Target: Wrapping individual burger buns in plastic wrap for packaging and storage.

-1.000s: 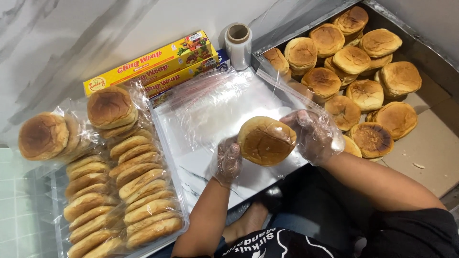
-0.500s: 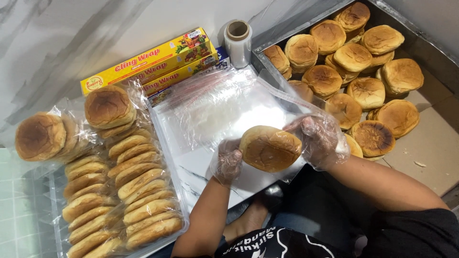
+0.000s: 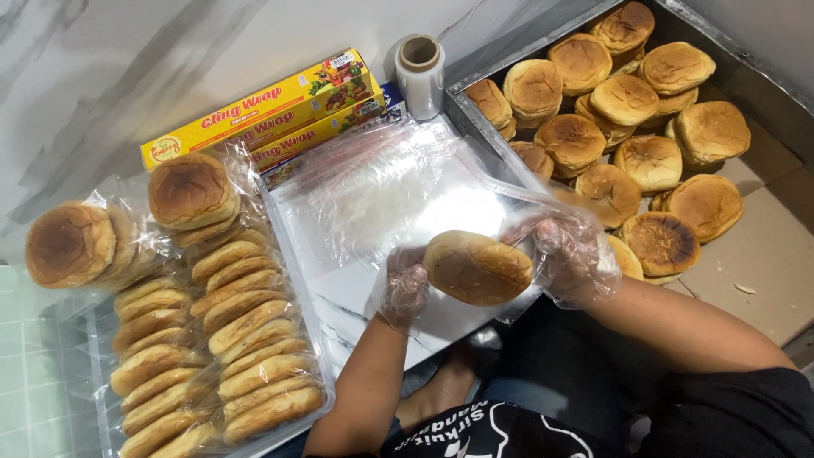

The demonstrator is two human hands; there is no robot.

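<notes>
You held a round golden-brown burger bun at centre frame, between both hands. Your left hand, in a thin clear plastic glove, had its grip closed on the bun's left edge. Your right hand, gloved the same, had its grip clenched on the bun's right edge. The bun sat tilted above a pile of clear plastic bags lying on the white marble desk. At lower left lay rows of bagged buns. At upper right a metal tray held loose buns. At top centre stood yellow wrap boxes, with a roll of clear film just beside them.
</notes>
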